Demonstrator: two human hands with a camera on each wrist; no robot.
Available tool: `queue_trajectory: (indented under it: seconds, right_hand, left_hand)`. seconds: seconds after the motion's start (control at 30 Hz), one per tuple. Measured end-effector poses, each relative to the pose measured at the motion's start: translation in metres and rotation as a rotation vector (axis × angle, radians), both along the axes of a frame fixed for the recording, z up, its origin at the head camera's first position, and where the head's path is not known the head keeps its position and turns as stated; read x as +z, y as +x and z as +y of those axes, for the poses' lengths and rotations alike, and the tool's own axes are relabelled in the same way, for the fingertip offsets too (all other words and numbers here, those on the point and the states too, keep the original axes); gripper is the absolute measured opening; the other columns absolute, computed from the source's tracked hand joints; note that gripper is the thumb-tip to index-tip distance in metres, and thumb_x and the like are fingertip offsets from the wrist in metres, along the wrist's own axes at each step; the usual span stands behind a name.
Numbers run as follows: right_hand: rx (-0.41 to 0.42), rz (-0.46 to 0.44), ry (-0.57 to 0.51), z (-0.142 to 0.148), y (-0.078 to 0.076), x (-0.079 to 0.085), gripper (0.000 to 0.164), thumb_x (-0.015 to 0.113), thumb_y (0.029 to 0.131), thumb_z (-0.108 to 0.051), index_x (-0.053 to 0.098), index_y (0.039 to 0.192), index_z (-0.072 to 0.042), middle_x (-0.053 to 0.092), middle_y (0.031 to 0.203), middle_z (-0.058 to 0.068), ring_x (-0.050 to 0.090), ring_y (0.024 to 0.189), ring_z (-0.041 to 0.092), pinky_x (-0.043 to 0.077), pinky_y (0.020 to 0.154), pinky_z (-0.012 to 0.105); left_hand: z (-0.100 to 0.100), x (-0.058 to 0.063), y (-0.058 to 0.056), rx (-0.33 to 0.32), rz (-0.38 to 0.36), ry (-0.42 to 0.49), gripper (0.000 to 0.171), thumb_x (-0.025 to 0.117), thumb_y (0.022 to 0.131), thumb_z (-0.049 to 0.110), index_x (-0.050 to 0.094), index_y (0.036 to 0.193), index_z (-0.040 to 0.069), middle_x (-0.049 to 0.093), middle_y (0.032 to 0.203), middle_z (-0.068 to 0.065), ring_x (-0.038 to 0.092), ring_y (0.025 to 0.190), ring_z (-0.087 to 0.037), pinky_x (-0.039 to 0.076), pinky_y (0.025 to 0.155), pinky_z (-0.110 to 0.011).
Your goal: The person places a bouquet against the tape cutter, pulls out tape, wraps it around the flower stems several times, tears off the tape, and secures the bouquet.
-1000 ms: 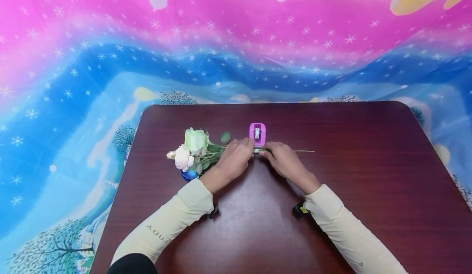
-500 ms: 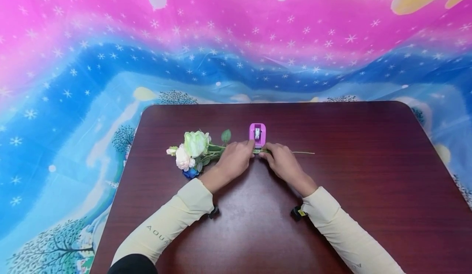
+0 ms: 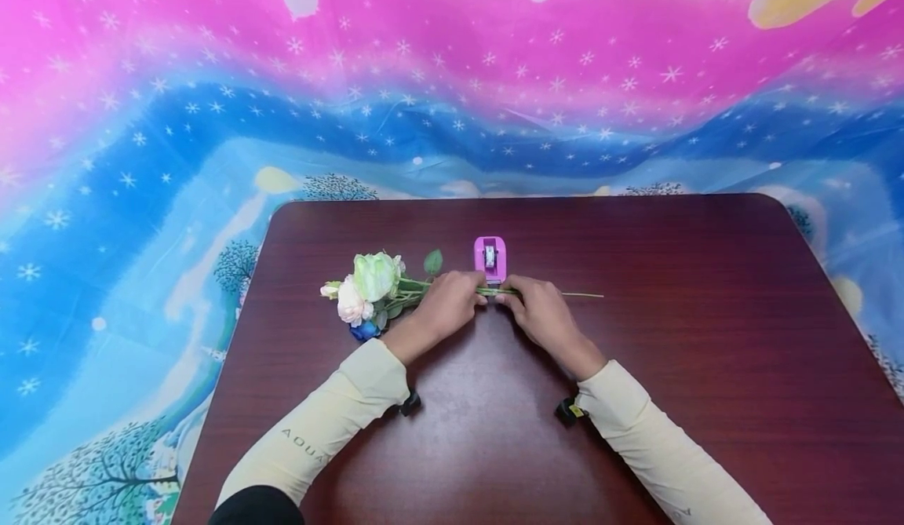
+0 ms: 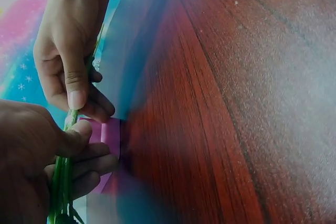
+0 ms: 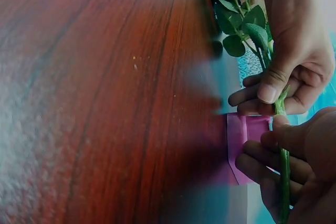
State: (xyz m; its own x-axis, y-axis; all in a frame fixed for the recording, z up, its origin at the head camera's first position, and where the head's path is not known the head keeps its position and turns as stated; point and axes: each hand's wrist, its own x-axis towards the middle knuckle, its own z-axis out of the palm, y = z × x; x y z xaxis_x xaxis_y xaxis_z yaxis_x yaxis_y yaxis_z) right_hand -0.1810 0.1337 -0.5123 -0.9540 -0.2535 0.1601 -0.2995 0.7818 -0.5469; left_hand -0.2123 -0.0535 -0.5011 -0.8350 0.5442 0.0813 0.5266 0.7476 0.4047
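Note:
A bunch of flowers lies across the table, with a pale green rose (image 3: 376, 275), a light pink rose (image 3: 353, 302) and a blue rose (image 3: 365, 330) at its left end. My left hand (image 3: 450, 305) pinches the green stems (image 4: 62, 179) between thumb and fingers. Close to its right, my right hand (image 3: 544, 315) pinches the same stems (image 5: 284, 177), and one long stem end sticks out past it. Just behind the fingertips stands a pink tape dispenser (image 3: 490, 258) with a small roll in it. A short stretch of stem shows between the two thumbs.
The dark reddish-brown table (image 3: 671, 274) reaches well past both hands. Behind it hangs a pink and blue snowflake cloth (image 3: 452, 78). A single green leaf (image 3: 433, 261) stands out from the bunch behind my left hand.
The pale green rose has tipped slightly down and the blooms have turned a little. The tape dispenser has shifted slightly left. Both hands stay on the stems.

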Motion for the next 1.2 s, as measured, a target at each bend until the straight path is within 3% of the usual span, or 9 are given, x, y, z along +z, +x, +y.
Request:
queue_trajectory:
  seconds: [0.3, 0.43, 0.6, 0.73, 1.07, 1.2]
  right_hand:
    - [0.009, -0.052, -0.014, 0.000, 0.003, 0.003, 0.009, 0.068, 0.099, -0.022, 0.069, 0.096, -0.014, 0.068, 0.083, 0.001, 0.048, 0.063, 0.013, 0.042, 0.061, 0.029]
    - [0.020, -0.074, -0.024, 0.000, 0.005, 0.005, 0.008, 0.069, 0.098, -0.022, 0.071, 0.097, -0.014, 0.072, 0.088, 0.002, 0.055, 0.067, 0.014, 0.047, 0.065, 0.032]
    - [0.065, -0.062, -0.034, 0.002, 0.007, 0.006, 0.013, 0.071, 0.097, -0.020, 0.074, 0.105, -0.009, 0.075, 0.110, 0.008, 0.072, 0.095, 0.023, 0.058, 0.081, 0.041]
    - [0.093, -0.047, -0.044, 0.003, 0.007, 0.005, 0.017, 0.071, 0.096, -0.019, 0.076, 0.108, -0.007, 0.072, 0.127, 0.013, 0.069, 0.118, 0.031, 0.057, 0.095, 0.046]
    - [0.142, -0.144, -0.042, 0.006, 0.007, 0.005, 0.017, 0.070, 0.098, -0.019, 0.074, 0.109, -0.008, 0.065, 0.139, 0.013, 0.064, 0.126, 0.032, 0.053, 0.104, 0.048]
    - [0.159, -0.208, -0.049, 0.006, 0.009, 0.008, 0.010, 0.069, 0.099, -0.020, 0.071, 0.103, -0.012, 0.063, 0.140, 0.013, 0.065, 0.120, 0.030, 0.054, 0.097, 0.046]
  left_hand:
    - [-0.001, 0.003, 0.006, 0.038, -0.009, 0.005, 0.006, 0.072, 0.095, 0.016, 0.067, 0.091, 0.013, 0.073, 0.081, -0.002, 0.069, 0.073, -0.020, 0.055, 0.063, -0.036]
    - [-0.002, 0.004, 0.010, 0.046, -0.023, -0.008, 0.006, 0.073, 0.095, 0.021, 0.070, 0.095, 0.016, 0.076, 0.085, 0.000, 0.071, 0.075, -0.021, 0.055, 0.063, -0.038]
    - [-0.003, 0.006, 0.013, 0.029, -0.085, 0.000, 0.009, 0.074, 0.094, 0.022, 0.073, 0.101, 0.016, 0.077, 0.088, 0.000, 0.070, 0.074, -0.018, 0.053, 0.061, -0.033]
    - [-0.003, 0.007, 0.014, 0.029, -0.106, 0.012, 0.008, 0.074, 0.094, 0.021, 0.073, 0.101, 0.016, 0.077, 0.089, 0.000, 0.070, 0.075, -0.016, 0.053, 0.061, -0.032]
    - [-0.002, 0.010, 0.020, 0.030, -0.132, -0.038, 0.007, 0.073, 0.095, 0.021, 0.069, 0.098, 0.016, 0.072, 0.081, 0.001, 0.063, 0.068, -0.016, 0.049, 0.058, -0.032]
    - [-0.001, 0.015, 0.022, 0.017, -0.160, -0.098, 0.008, 0.073, 0.095, 0.021, 0.066, 0.096, 0.017, 0.069, 0.079, 0.002, 0.064, 0.072, -0.016, 0.049, 0.058, -0.032]
